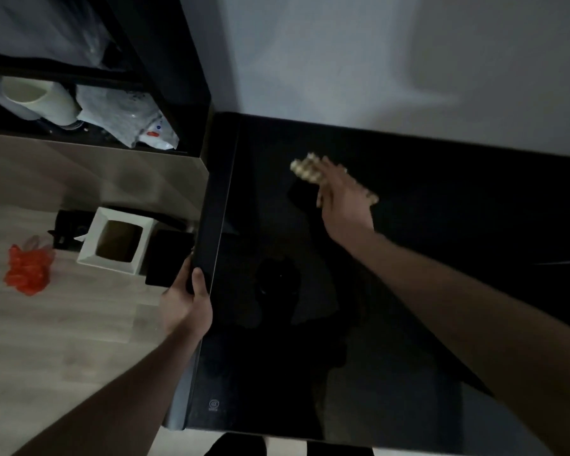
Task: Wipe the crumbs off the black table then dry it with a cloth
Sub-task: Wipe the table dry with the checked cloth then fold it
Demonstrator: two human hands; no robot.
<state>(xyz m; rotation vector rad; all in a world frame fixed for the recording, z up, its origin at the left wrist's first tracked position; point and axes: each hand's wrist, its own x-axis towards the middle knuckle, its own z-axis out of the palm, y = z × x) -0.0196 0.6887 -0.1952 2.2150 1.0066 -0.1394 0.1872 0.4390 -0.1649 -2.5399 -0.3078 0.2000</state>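
Two bare hands work at a black table (392, 291) whose glossy top fills the right half of the view and meets a pale wall (375, 60) at its far edge. Right hand (344, 200), arm stretched across the top, lies palm down on a beige patterned cloth (305, 169), fingers spread over it and pressing it to the surface; cloth ends show beyond the fingertips and past the outer side of the hand. Whether the fingers curl into the cloth is lost to blur. Left hand (186, 302) grips the table's left edge, thumb on top, fingers wrapped under the rim. No crumbs can be made out in the dim light. Left of the left hand, on a light wood floor (63, 340), stand a white square bin (94, 240) and, further out, a crumpled orange bag (27, 269). Beyond these, a dark shelf unit (178, 93) holds a pale roll (38, 100) and plastic wrapping (125, 116).
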